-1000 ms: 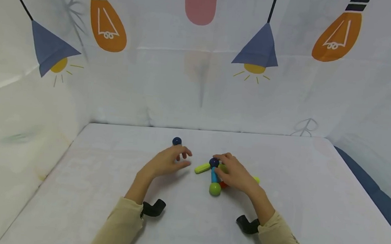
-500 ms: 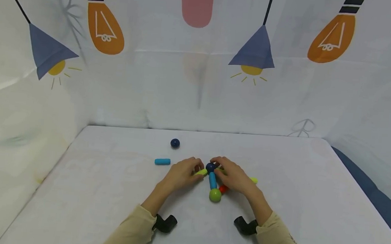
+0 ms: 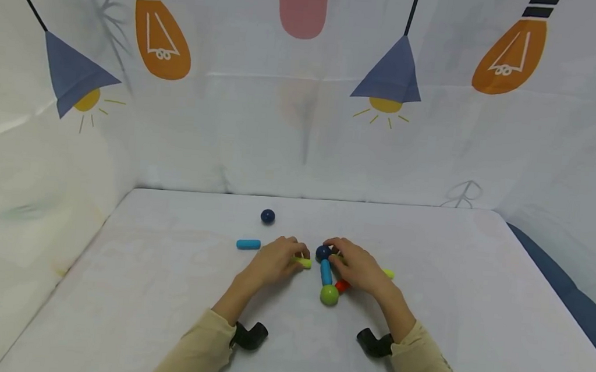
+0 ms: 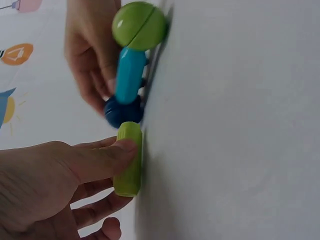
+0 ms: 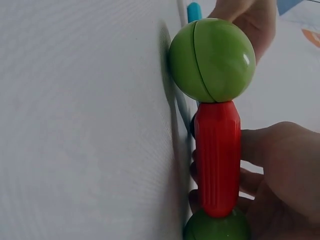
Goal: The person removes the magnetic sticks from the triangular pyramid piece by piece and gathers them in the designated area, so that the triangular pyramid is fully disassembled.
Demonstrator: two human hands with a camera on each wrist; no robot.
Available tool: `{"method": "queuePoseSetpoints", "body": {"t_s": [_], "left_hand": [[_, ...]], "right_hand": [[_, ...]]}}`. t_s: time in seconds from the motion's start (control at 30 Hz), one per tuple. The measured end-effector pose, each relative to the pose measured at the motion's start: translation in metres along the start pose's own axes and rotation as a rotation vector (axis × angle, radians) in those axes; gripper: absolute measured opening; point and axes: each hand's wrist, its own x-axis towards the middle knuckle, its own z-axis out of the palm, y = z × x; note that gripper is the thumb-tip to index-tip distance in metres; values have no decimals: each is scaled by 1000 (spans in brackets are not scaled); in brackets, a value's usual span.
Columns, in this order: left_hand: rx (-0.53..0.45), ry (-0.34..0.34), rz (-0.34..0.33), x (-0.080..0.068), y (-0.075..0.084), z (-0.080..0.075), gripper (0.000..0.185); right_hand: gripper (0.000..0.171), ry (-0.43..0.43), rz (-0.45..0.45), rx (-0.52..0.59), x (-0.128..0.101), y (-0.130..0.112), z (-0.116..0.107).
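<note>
Between thumb and fingers, my left hand [image 3: 273, 261] pinches a yellow-green building rod [image 4: 129, 170], its end close to a dark blue ball [image 4: 119, 113]. That ball is the corner of a toy frame on the table; my right hand [image 3: 361, 270] holds it with curled fingers. From the ball a light blue rod [image 3: 325, 273] runs to a green ball [image 3: 329, 295]. A red rod [image 5: 217, 157] leads on to a second green ball [image 5: 217, 227], seen in the right wrist view. Yellow-green pieces [image 3: 388, 273] of the frame show past the right hand, which covers the rest.
A loose light blue rod [image 3: 248, 244] lies left of my left hand on the white table [image 3: 163, 292]. Farther back sits another dark blue ball [image 3: 267, 216]. White cloth [image 3: 260, 136] with printed lamps hangs behind the table edge.
My left hand has moved right and taken hold of the yellow-green rod, then drawn it slightly away from the ball. The loose blue rod has come into view. The right hand stays at the frame.
</note>
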Motion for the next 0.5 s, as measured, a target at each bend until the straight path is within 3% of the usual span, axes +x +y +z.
{"method": "queuePoseSetpoints", "body": {"t_s": [0.1, 0.5], "left_hand": [[-39, -28, -54, -2, -7, -10, 18], [-113, -10, -235, -26, -57, -64, 13]], "right_hand": [[34, -3, 14, -4, 0, 1, 0], [21, -34, 115, 8, 1, 5, -1]]}}
